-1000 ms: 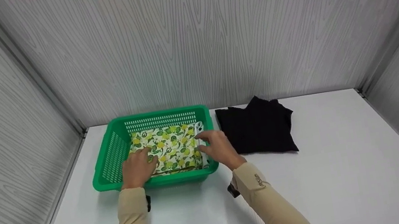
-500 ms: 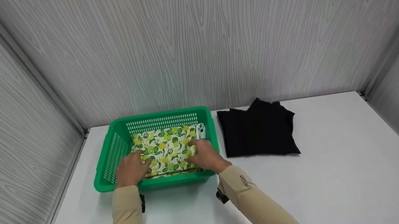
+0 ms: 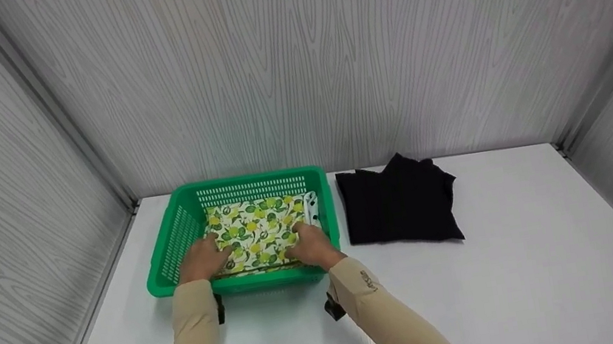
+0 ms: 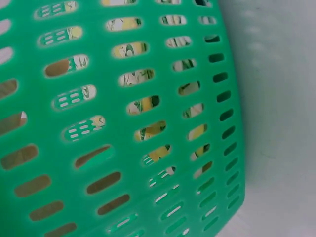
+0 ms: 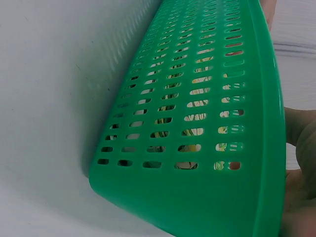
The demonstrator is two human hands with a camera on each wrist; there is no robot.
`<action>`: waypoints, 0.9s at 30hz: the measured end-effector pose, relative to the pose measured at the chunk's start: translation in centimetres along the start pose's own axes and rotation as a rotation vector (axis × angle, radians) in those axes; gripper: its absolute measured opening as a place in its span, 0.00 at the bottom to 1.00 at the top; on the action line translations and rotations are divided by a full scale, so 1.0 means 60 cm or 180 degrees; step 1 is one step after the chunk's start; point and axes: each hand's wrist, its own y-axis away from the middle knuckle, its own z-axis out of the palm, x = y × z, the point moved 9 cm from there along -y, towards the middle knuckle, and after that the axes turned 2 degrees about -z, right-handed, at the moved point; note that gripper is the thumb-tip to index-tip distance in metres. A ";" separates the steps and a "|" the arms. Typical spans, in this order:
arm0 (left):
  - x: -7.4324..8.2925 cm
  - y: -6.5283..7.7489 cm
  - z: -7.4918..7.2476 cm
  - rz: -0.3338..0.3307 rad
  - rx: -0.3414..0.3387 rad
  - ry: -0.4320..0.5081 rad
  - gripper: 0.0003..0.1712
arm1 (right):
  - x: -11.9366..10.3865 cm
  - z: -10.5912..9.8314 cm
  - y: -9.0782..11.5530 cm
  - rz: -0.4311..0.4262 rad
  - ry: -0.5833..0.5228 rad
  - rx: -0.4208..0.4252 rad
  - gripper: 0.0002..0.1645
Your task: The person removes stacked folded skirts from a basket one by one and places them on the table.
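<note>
A folded cloth [image 3: 257, 229] with a lemon-and-leaf print lies inside a green plastic basket [image 3: 250, 280]. My left hand [image 3: 202, 260] reaches over the basket's near rim, its fingers and thumb spread apart on the cloth's left side. On the right side, my right hand [image 3: 312, 247] rests on the cloth, thumb and fingers also apart. A white piece with dark spots [image 3: 312, 205] shows beside the cloth along the right wall. The left wrist view shows the slotted basket wall [image 4: 163, 113], with the print behind it. In the right wrist view, the right hand [image 5: 301, 168] is partly hidden behind the rim.
Right of the basket lies a black folded cloth [image 3: 398, 206] on the white table [image 3: 517, 261]. Grey wood-grain panels [image 3: 289, 64] rise at the back and on both sides.
My right hand has moved left from the basket's right edge onto the printed cloth. My left hand has shifted slightly left. The white spotted piece at the right shows more openly than half a second ago.
</note>
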 end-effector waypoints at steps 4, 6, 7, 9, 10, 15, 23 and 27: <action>-0.011 -0.007 0.012 -0.0138 -0.0257 0.0135 0.38 | 0.005 0.003 0.003 0.0108 -0.0172 -0.0006 0.33; -0.016 -0.009 0.016 -0.0200 -0.0333 0.0155 0.39 | 0.006 0.004 0.006 0.0103 -0.0271 -0.0034 0.34; -0.017 -0.009 0.018 -0.0237 -0.0370 0.0174 0.40 | 0.008 0.004 0.006 0.0120 -0.0308 -0.0044 0.34; -0.019 -0.010 0.021 -0.0290 -0.0460 0.0229 0.42 | 0.011 0.004 0.005 0.0141 -0.0379 -0.0065 0.35; -0.020 -0.009 0.022 -0.0330 -0.0507 0.0283 0.43 | 0.013 0.004 0.003 0.0158 -0.0426 -0.0077 0.36; -0.032 -0.005 0.032 -0.0550 -0.0725 0.0712 0.47 | 0.022 0.010 -0.004 0.0263 -0.0571 -0.0073 0.35; -0.037 -0.005 0.027 -0.0561 -0.0663 0.0882 0.44 | 0.028 0.019 -0.010 0.0318 -0.0886 -0.0241 0.35; -0.033 -0.011 0.021 -0.0508 -0.0574 0.0947 0.43 | 0.031 0.019 -0.016 0.0365 -0.0997 -0.0296 0.35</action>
